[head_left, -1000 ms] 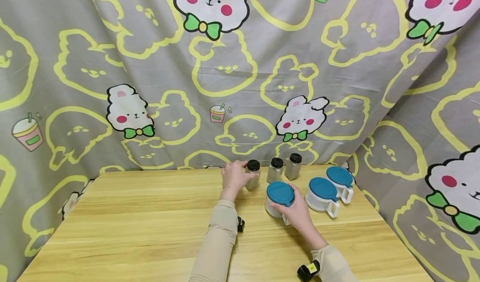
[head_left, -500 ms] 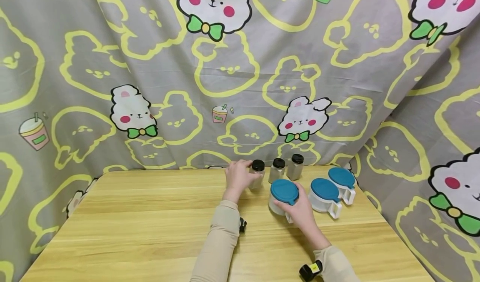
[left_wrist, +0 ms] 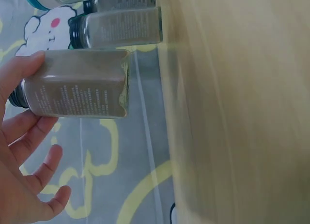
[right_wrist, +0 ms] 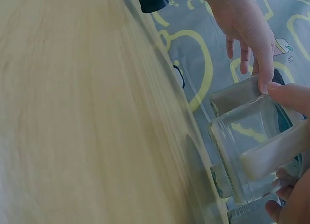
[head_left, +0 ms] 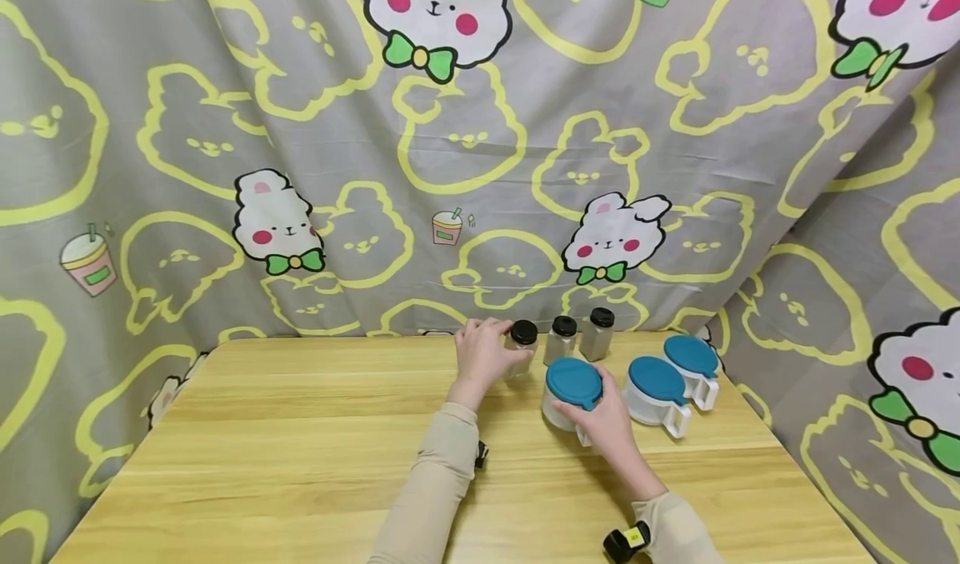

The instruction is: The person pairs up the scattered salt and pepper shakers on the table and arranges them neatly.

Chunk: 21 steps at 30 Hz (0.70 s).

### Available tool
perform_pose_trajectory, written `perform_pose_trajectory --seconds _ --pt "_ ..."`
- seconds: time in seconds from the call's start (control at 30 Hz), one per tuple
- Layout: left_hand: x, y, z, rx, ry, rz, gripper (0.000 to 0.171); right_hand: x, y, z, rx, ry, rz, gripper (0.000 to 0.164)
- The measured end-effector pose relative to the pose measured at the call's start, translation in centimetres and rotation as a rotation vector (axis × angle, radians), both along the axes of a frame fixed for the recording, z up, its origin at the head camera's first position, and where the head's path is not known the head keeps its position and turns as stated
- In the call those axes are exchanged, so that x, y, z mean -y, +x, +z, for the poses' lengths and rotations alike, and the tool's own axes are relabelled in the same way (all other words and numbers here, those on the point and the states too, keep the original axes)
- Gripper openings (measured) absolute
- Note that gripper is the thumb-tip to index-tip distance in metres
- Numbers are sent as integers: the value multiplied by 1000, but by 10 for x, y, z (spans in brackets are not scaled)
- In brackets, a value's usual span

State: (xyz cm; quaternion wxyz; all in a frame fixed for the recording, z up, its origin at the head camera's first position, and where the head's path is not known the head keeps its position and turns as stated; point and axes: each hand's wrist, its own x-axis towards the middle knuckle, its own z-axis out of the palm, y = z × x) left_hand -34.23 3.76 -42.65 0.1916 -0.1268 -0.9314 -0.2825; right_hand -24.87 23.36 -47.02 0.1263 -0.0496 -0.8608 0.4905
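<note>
My left hand point(head_left: 480, 357) pinches a square clear glass spice jar point(left_wrist: 80, 86) with a black lid near its top, between thumb and fingertips. In the left wrist view the jar's base stands clear of the tabletop. My right hand point(head_left: 606, 410) grips a clear glass seasoning pot point(head_left: 573, 382), which has a blue lid and a white handle point(right_wrist: 276, 154). Whether this pot touches the table is hard to tell. Behind it are two more black-lidded spice jars, a middle one point(head_left: 561, 341) and a right one point(head_left: 597, 335).
Two other blue-lidded pots with white handles, a nearer one point(head_left: 656, 389) and a farther one point(head_left: 691, 357), stand at the right. A patterned curtain point(head_left: 465, 172) hangs behind the wooden table point(head_left: 300, 447), with another fold along the right side.
The head view has turned slightly left. The spice jar in my left hand has shifted a little right, closer to its neighbour. The held pot has barely moved, and both grips stay the same.
</note>
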Motion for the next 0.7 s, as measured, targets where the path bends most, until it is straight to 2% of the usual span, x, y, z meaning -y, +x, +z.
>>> perform_pose_trajectory --seconds 0.23,0.7 --pt "9 6 5 -30 -43 0 61 4 3 3 -4 10 5 102" --pt "30 22 13 -64 -63 -5 63 10 8 9 4 14 11 101"
